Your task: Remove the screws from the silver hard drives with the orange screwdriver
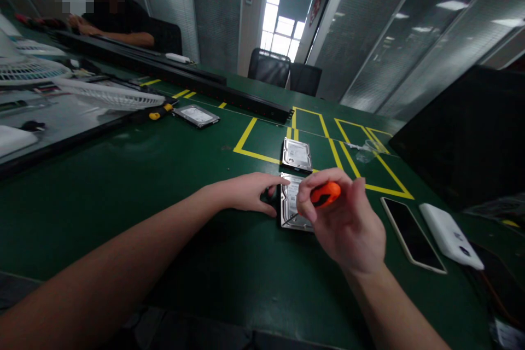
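A silver hard drive (289,197) lies label up on the green table in front of me. My left hand (248,191) steadies it from the left, its index finger on the top plate and its thumb by the side edge. In my closed right hand (348,229) is a screwdriver with an orange and black handle (328,194). Its thin shaft slants down to the drive's near left corner; whether the tip sits in a screw I cannot tell. The right hand covers the drive's right part. Just behind lies a second hard drive (297,153).
A third hard drive (197,116) lies farther left beside a yellow-black tool handle (161,112). White fan grilles (110,94) stand on the left; a long black bar (229,95) crosses behind. At right are a phone (413,234) and a white device (450,235). Another person (118,22) sits far left.
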Available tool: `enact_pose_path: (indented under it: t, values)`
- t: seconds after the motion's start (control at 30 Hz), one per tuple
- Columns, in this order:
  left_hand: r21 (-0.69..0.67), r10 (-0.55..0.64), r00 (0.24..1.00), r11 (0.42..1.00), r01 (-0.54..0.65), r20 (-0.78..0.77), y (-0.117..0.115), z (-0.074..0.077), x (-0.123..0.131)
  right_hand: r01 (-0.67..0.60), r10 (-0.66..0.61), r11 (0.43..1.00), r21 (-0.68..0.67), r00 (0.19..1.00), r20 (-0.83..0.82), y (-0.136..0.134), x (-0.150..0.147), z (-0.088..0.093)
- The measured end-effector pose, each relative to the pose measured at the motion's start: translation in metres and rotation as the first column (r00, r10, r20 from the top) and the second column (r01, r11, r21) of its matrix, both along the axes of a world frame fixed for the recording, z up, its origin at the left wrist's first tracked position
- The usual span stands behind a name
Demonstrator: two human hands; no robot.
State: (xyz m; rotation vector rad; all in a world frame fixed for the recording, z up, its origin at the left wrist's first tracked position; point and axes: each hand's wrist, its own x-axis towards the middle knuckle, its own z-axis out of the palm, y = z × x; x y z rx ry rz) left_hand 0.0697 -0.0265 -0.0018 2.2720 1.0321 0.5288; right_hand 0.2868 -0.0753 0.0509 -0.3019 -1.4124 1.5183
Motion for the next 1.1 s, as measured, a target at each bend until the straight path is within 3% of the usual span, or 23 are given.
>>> enact_pose_path:
  t: [1.1]
  values:
    - [-0.003, -0.003, 1.0, 1.0, 0.003, -0.008, -0.0006, 0.0024, 0.0, -0.013, 0.011, 0.999, 0.05, 0.999, 0.04, -0.0009, 0.0009, -0.0023]
